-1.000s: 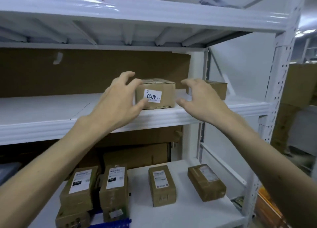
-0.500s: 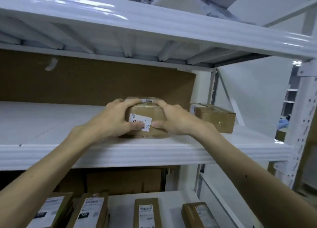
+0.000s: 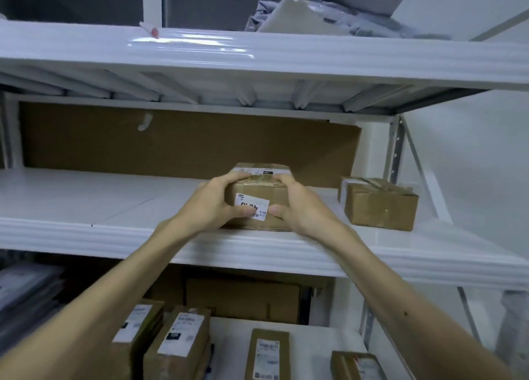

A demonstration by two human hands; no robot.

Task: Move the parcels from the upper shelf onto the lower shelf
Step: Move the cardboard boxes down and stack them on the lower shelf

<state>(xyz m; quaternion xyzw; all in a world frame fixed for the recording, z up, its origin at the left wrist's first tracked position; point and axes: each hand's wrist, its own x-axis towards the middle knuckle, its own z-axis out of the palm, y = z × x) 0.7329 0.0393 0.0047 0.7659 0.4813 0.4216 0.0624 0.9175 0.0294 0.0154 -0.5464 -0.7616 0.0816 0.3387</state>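
Parcel [image 3: 276,200] between left hand [image 3: 213,205], right hand [image 3: 302,212] (both gripping).

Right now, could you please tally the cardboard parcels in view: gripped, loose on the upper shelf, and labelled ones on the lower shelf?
Gripped parcel, between left hand and right hand: 1
Loose parcel on the upper shelf: 1
Labelled parcels on the lower shelf: 4
Total: 6
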